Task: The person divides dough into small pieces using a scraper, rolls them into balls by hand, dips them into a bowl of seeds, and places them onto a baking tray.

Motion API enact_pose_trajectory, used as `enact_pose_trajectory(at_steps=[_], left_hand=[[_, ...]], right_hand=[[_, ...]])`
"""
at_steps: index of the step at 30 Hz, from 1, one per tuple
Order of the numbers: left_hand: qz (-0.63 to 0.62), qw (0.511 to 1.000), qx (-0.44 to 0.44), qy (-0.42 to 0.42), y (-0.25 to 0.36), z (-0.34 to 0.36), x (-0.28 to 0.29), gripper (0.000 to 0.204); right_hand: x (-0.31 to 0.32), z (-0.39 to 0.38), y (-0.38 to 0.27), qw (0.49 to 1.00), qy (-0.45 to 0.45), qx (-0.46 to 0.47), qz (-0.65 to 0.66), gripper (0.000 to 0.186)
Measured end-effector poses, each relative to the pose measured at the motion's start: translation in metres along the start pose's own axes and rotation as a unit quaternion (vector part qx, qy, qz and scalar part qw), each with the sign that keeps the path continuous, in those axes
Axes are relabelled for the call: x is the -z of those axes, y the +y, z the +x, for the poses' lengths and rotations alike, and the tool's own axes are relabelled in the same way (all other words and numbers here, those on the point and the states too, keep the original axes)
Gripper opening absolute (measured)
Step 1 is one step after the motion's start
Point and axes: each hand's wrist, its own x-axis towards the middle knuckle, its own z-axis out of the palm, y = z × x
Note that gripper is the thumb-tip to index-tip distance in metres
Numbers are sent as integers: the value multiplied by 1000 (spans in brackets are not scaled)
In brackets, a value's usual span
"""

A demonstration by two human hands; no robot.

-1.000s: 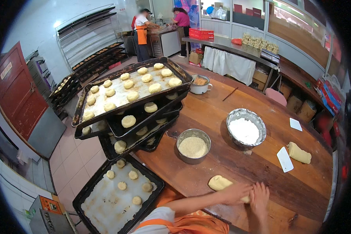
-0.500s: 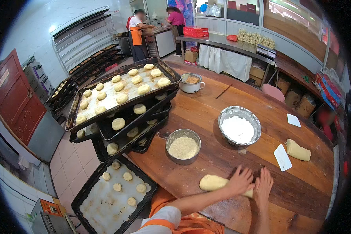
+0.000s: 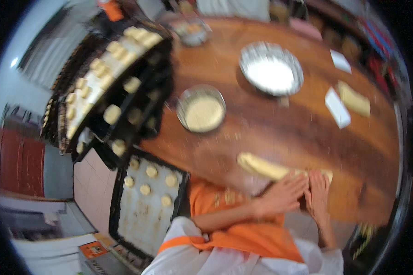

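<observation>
A long roll of pale yellow dough (image 3: 266, 165) lies near the front edge of the wooden table (image 3: 353, 156). My left hand (image 3: 284, 192) rests flat on its right part, fingers stretched over it. Beside it my right hand (image 3: 319, 195) lies on the roll's right end, fingers out. Above the dough stand a steel bowl of pale yellow granules (image 3: 201, 114) and a bowl of white powder (image 3: 270, 73). On the right, a shorter dough piece (image 3: 355, 101) lies by a white scraper (image 3: 336, 105). The picture is blurred.
Stacked black trays of round dough pieces (image 3: 112, 52) occupy the upper left. A lined tray (image 3: 144, 213) sits below, beside my orange apron. A small pot (image 3: 190, 32) and another white card (image 3: 340, 60) are on the table. A red door (image 3: 25, 165) is at left, with tiled floor beside it.
The view has tipped down, so the table appears higher and the other people are mostly out of view. The dough roll looks longer, with both my hands still on it.
</observation>
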Motion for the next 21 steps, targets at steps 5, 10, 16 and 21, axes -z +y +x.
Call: enact_pose_trajectory(at_steps=[5,10,16,21], left_hand=[[132,989,47,43,-15,-79,43,53],[176,980,93,-13,-59,-31,78,61],[185,977,103,37,-145,29,97,52],[-29,993,76,-90,-99,-4,94,53]], right_hand=[[-35,-42,-29,993,103,-23,-46,61],[-11,56,-6,988,110,-12,-109,51],[-3,164,18,989,117,55,-66,48],[-5,113,-10,988,-68,135,-39,51]])
